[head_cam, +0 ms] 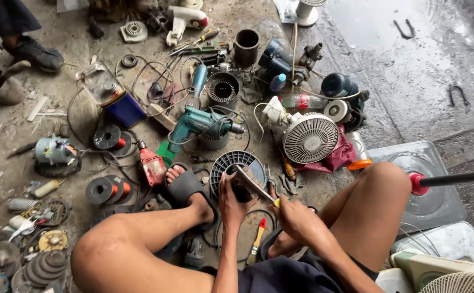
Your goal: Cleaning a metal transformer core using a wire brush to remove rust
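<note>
I sit on the ground with both knees up. My left hand [231, 199] grips a dark round motor part [242, 190] from its left side. My right hand [294, 217] is closed on the yellow handle of a flat-bladed tool [254, 184], whose blade lies across the top of that part. Just beyond my hands rests a black round fan grille [236, 161]. My left foot in a black sandal [185, 185] is beside it.
Around me lie a teal power drill [199, 123], a red drill [152, 165], a white fan head [308, 138], wire spools [108, 137], a red-handled screwdriver [258, 234] and several motor parts. Another person's shoe [33, 53] is far left. A grey fan base [432, 184] stands right.
</note>
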